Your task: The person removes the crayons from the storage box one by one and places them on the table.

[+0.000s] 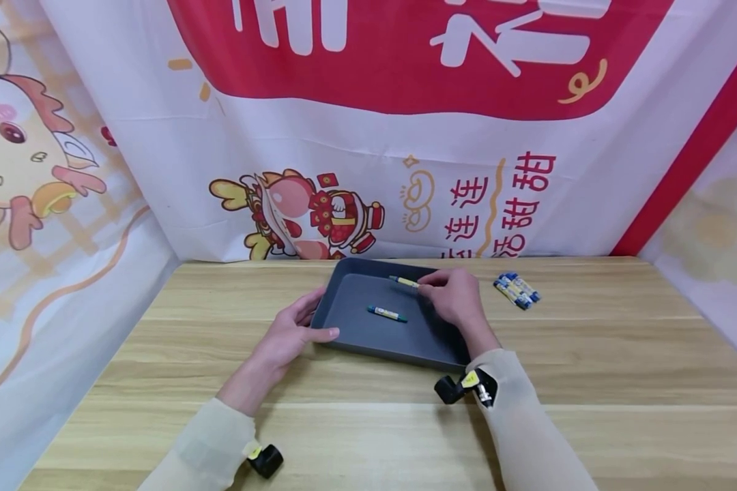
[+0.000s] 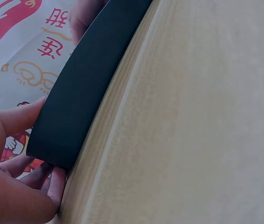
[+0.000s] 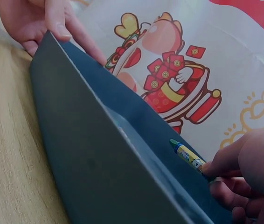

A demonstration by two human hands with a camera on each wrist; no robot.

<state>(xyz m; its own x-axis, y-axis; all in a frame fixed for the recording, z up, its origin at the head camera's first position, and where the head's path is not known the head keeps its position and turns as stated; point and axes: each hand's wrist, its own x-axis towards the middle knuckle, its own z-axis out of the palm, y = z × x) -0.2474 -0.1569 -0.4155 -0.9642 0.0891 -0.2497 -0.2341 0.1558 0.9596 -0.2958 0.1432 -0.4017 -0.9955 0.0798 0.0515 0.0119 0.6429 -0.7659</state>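
A dark grey rectangular tray sits on the wooden table. My left hand grips its left end, with the thumb over the near rim and the fingers along the left side. Between thumb and fingers, my right hand pinches a green-tipped crayon with a yellow wrapper over the tray's far part. The right wrist view shows that crayon inside the walls, its held end hidden by the fingers. A second crayon lies on the tray floor, nearer to me.
Several blue-ended crayons lie side by side on the table, right of the tray. A printed cloth hangs along the table's back edge, and more cloth hangs at both sides.
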